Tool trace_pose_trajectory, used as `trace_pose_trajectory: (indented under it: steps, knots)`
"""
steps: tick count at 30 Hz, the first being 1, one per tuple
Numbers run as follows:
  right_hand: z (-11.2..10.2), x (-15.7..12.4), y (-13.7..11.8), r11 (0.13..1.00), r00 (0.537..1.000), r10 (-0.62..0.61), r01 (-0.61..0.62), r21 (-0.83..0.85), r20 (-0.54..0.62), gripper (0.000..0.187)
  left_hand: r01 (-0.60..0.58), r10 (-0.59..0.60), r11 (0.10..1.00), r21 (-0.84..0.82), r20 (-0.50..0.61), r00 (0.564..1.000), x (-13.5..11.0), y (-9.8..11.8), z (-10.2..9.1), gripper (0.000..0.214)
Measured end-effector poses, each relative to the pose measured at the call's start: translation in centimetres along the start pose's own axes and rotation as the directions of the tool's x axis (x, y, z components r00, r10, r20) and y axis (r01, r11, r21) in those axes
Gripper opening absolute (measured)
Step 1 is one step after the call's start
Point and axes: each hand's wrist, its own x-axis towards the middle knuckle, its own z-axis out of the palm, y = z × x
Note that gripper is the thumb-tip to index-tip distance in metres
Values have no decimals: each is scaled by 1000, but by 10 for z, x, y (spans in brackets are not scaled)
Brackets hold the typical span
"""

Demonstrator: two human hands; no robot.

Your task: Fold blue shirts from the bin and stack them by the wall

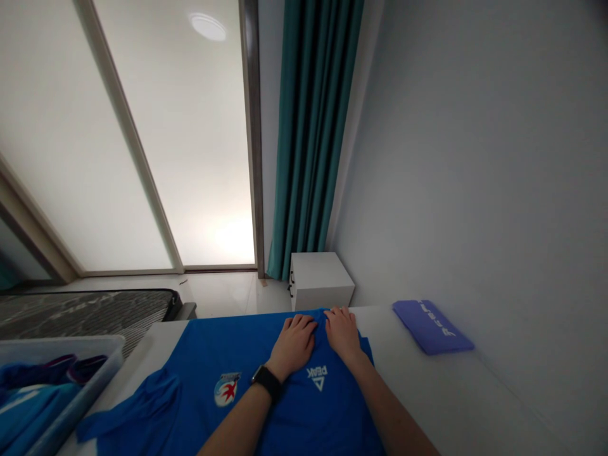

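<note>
A blue T-shirt (204, 354) is spread on the white table, its collar end towards the far edge. It bears a round crest and a white PEAK logo. One sleeve stretches out at the left, rumpled, while the right side ends in a fairly straight, layered edge. My left hand (295, 345), with a black watch (267, 382) on its wrist, has bent fingers closed on the fabric near the collar. Just right of it, my right hand (342, 332) grips the shirt at the far edge with curled fingers. The fingertips of both hands are partly hidden.
A clear plastic bin (107, 348) with folded blue clothes (42, 405) stands at the left. On the white table (418, 399), a purple packet (433, 328) lies by the wall. Beyond are a white cabinet (320, 272), a teal curtain (316, 139) and a mattress (85, 310).
</note>
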Motion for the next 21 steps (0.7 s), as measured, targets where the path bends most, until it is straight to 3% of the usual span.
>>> trace_pose_trajectory:
  steps: [9, 15, 21]
  knots:
    - [4, 4, 41, 971, 971, 234, -236, -33, -44, 41, 57, -57, 997, 48, -3, 998, 0, -1, 8, 45]
    - [1, -8, 36, 975, 974, 218, -221, -40, -55, 43, 71, -72, 996, 60, 0, 997, -2, -2, 14, 53]
    - [0, -31, 47, 988, 990, 131, -135, 79, 59, 41, 73, -73, 995, 67, -8, 997, -2, -4, 16, 54]
